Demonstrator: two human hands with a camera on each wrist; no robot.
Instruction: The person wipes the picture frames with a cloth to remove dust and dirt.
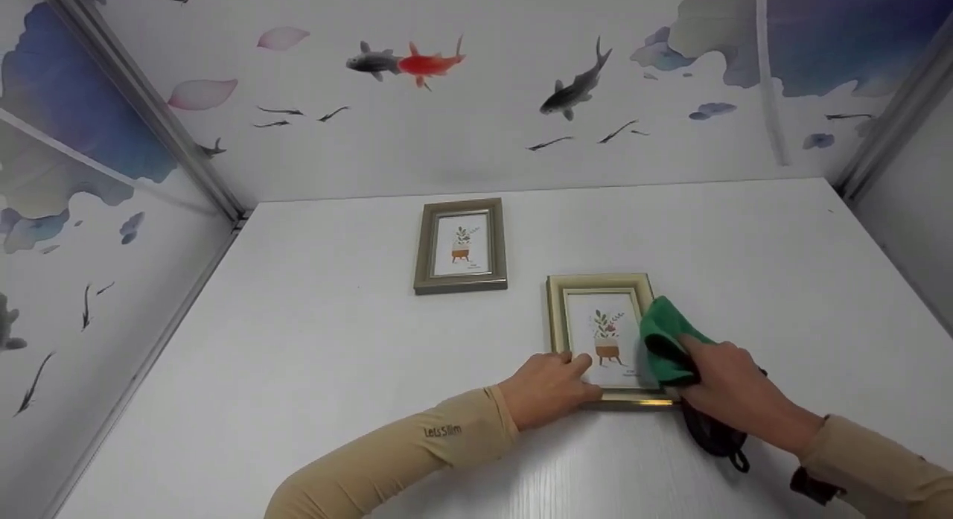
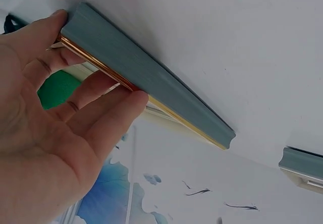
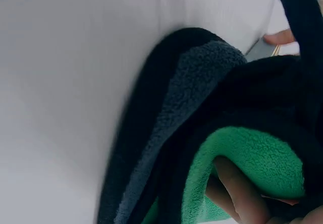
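A gold-toned picture frame (image 1: 607,340) with a potted-plant print is against the white wall. My left hand (image 1: 547,391) holds its lower left side; in the left wrist view, the thumb and fingers of that hand (image 2: 60,118) pinch the frame's edge (image 2: 146,77). A folded green cloth (image 1: 668,329) with dark trim is bunched in my right hand (image 1: 733,381) and touches the frame's right side. Its dark grey face hangs below that hand. The right wrist view shows fingers (image 3: 242,193) curled into the cloth (image 3: 257,148).
A second, browner picture frame (image 1: 424,251) with a similar print hangs higher and to the left. Above the white wall (image 1: 298,355) is a panel (image 1: 484,132) painted with fish and petals. Metal-edged side panels (image 1: 208,180) flank it.
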